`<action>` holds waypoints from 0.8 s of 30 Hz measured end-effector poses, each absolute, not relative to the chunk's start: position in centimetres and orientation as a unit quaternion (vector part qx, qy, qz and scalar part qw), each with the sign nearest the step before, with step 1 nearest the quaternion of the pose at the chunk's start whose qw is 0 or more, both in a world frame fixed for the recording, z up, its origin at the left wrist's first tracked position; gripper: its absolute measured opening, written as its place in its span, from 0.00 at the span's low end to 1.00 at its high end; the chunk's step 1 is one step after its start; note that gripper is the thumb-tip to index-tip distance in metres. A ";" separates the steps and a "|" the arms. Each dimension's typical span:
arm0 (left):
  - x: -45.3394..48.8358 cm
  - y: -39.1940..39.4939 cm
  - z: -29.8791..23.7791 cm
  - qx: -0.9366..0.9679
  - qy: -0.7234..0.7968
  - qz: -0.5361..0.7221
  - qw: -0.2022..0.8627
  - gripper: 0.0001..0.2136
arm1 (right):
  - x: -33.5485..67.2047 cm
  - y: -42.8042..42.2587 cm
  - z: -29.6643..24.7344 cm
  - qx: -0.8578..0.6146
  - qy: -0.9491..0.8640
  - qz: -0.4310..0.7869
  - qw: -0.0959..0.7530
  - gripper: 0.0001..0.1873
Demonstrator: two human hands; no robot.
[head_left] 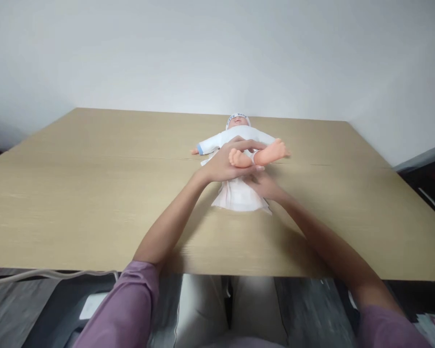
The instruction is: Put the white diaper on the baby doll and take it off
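Note:
A baby doll (239,131) in a white long-sleeved top with blue cuffs and a printed cap lies on its back, head toward the wall. My left hand (223,162) is closed round the doll's legs, lifting both bare feet (270,153) off the table. Under the doll a white diaper (237,197) is spread, its front end toward me. My right hand (263,184) reaches below the raised legs at the diaper's right side; its fingers are mostly hidden behind the legs and my left hand.
The wooden table (94,193) ends at a pale wall (203,58). A white cable (50,274) runs along the near left edge. Dark furniture (431,179) stands to the right, and a dark object with a white patch (94,305) is below left.

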State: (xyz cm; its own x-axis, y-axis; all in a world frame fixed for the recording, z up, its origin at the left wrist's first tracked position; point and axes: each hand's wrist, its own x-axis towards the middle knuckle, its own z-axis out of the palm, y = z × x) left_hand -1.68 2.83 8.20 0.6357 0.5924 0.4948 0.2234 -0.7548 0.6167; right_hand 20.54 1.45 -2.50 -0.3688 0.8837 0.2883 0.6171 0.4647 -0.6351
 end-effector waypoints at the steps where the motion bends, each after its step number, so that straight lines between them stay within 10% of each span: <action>1: -1.6 2.6 7.6 0.864 0.242 0.353 0.265 0.22 | 21.2 -0.2 -2.3 -0.498 -0.778 0.219 0.313 0.20; 7: -1.7 0.8 4.0 0.871 0.211 0.328 0.298 0.22 | 22.5 -6.6 -0.9 -0.543 -0.722 0.144 0.404 0.42; 24: -11.6 0.0 -4.9 0.922 0.272 0.226 0.154 0.20 | 29.9 -3.5 -5.3 -0.333 -0.898 0.114 0.266 0.23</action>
State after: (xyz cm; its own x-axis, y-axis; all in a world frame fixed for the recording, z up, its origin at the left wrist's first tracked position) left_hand -11.59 0.00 -4.93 0.7494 0.5717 0.3341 0.4323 -0.8046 0.4071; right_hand 29.88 -3.52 -5.32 -0.6372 0.6582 0.4009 0.5366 0.7523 -0.3823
